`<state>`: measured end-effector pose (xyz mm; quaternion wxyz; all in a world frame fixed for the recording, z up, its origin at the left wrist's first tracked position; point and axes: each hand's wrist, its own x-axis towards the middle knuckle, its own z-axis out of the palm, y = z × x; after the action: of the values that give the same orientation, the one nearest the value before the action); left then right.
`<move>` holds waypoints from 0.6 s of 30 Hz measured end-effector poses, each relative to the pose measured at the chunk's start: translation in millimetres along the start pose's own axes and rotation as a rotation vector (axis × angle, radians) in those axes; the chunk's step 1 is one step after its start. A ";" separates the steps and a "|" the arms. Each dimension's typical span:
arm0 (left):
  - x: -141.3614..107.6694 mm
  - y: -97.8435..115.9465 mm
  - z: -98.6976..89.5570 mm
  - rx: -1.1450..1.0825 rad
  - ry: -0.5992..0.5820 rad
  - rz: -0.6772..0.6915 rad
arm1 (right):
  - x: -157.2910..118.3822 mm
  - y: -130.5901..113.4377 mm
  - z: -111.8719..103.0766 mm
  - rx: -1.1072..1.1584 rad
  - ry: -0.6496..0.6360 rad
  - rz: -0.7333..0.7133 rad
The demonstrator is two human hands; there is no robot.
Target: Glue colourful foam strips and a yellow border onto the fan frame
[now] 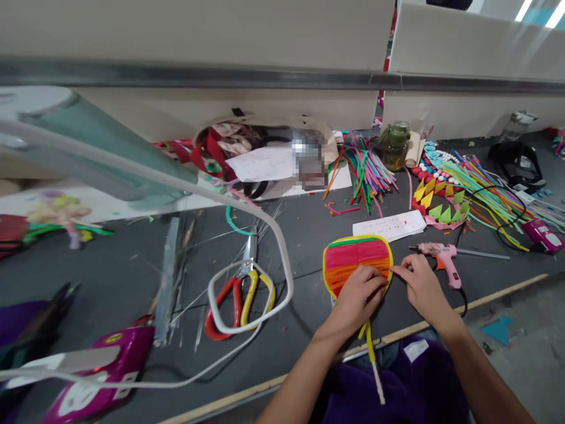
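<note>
On grey tabletop (304, 235), striped paddle (348, 256), lower right behind left hand (364, 288)

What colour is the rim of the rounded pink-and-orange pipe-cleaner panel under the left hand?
The rim is yellow, best seen in the head view.

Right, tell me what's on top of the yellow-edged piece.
The left hand lies over the lower part of the yellow-edged piece; the right hand is at its right edge. Whatever the left hand covers can't be seen.
</note>
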<state>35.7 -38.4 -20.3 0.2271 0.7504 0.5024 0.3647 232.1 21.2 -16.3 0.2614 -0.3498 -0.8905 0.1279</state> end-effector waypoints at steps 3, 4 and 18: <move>0.2 -1.1 1.2 0.013 0.009 0.016 | -2.1 1.6 -2.8 0.016 0.026 0.012; 0.2 -1.2 1.3 0.016 0.010 0.017 | -2.1 1.3 -4.0 0.025 0.044 0.025; 0.8 -1.2 1.6 0.041 0.010 0.023 | 3.8 8.4 4.3 0.036 0.016 0.013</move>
<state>36.4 -37.1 -21.9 0.2049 0.7586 0.5024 0.3607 232.1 29.7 -21.8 0.2739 -0.3520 -0.8835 0.1429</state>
